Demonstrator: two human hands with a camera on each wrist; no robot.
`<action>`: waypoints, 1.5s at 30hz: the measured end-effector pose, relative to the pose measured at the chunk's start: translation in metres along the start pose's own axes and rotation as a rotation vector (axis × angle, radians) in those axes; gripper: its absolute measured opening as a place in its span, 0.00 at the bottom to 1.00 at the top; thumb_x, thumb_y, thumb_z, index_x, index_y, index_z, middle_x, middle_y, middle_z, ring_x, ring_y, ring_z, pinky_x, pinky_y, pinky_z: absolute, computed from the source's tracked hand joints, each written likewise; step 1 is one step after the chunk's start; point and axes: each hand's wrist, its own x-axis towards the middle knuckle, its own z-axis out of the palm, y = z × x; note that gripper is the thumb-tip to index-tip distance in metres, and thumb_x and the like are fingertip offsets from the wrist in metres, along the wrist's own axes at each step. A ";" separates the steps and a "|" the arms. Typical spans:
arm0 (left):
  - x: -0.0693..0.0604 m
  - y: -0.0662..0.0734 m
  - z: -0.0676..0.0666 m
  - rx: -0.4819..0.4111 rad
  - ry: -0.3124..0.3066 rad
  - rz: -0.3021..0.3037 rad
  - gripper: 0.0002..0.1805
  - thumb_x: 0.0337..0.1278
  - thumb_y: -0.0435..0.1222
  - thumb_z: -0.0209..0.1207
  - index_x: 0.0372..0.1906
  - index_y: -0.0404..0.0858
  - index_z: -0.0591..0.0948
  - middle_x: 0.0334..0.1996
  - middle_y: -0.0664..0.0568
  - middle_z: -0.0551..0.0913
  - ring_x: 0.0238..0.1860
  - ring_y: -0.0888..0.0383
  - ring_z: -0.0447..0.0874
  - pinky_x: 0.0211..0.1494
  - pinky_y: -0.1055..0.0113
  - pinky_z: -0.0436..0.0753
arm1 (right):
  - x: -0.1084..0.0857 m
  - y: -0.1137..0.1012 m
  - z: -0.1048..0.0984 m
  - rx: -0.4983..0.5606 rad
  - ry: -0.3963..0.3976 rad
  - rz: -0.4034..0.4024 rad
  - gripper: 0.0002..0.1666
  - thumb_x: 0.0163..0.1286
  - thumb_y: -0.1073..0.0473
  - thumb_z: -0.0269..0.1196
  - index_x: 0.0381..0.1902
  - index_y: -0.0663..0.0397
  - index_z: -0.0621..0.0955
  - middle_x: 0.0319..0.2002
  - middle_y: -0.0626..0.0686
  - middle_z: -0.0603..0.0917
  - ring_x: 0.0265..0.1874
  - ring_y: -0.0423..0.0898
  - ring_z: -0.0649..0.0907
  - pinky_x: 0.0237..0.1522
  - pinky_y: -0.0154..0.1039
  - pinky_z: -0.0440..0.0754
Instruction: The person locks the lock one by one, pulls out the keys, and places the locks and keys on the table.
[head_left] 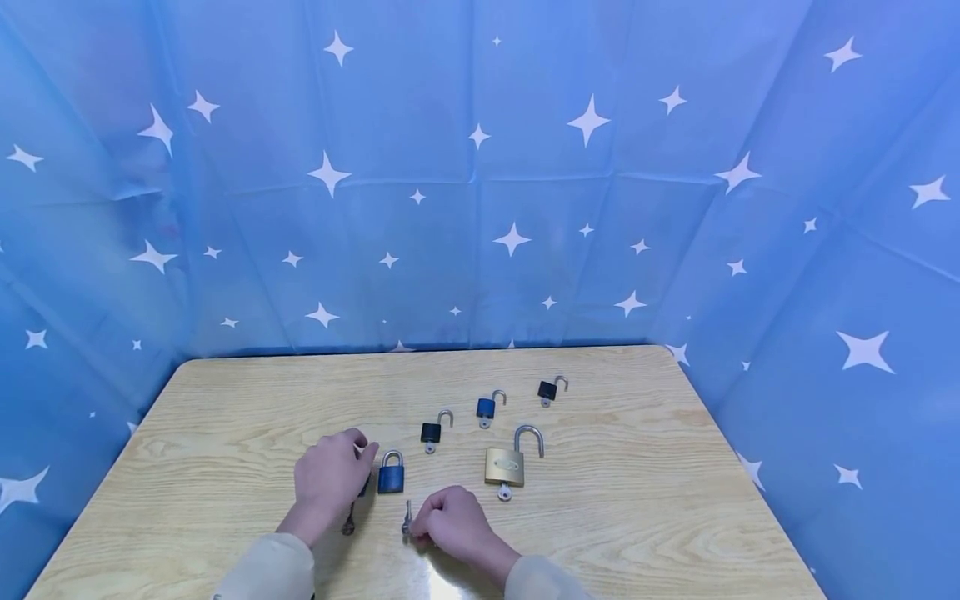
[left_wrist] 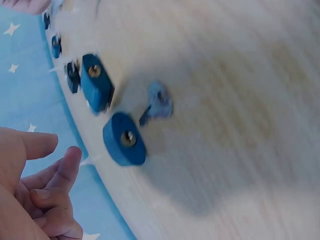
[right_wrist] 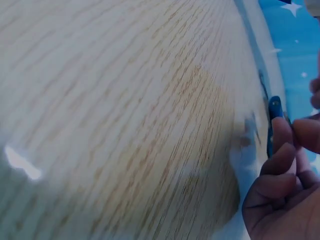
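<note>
A blue padlock (left_wrist: pixel 124 139) lies with its keyhole end toward the wrist. My left hand (head_left: pixel 330 473) hovers over it, mostly covering it in the head view; its thumb and index finger are apart with nothing between them. Beside that padlock a silver key (left_wrist: pixel 160 102) lies on the table. A larger-looking blue padlock (head_left: pixel 391 478) with its shackle down is just right of the left hand. My right hand (head_left: pixel 453 523) pinches a small key (head_left: pixel 407 518) between thumb and finger, in front of that padlock; the fingertips partly hide the key.
Beyond the hands are a black padlock (head_left: pixel 431 432), a small blue padlock (head_left: pixel 486 407), another black padlock (head_left: pixel 547 390) and a large brass padlock (head_left: pixel 505 466), all with raised shackles and keys inserted. A starry blue curtain (head_left: pixel 480 208) hangs behind the wooden table (head_left: pixel 637 517).
</note>
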 end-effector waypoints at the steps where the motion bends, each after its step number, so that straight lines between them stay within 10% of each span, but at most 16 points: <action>1: 0.001 -0.001 -0.002 -0.007 0.007 0.002 0.16 0.63 0.50 0.57 0.42 0.42 0.85 0.13 0.56 0.76 0.11 0.59 0.68 0.14 0.66 0.63 | 0.000 -0.001 0.001 -0.011 -0.002 0.000 0.06 0.53 0.60 0.66 0.19 0.55 0.85 0.19 0.47 0.85 0.26 0.39 0.80 0.34 0.35 0.73; 45: -0.003 -0.006 -0.005 -0.049 -0.003 -0.032 0.17 0.67 0.49 0.54 0.43 0.42 0.86 0.17 0.57 0.79 0.14 0.60 0.71 0.16 0.66 0.66 | 0.022 -0.014 0.037 -0.426 0.137 -0.028 0.22 0.47 0.61 0.58 0.04 0.41 0.61 0.05 0.38 0.56 0.09 0.40 0.61 0.13 0.36 0.56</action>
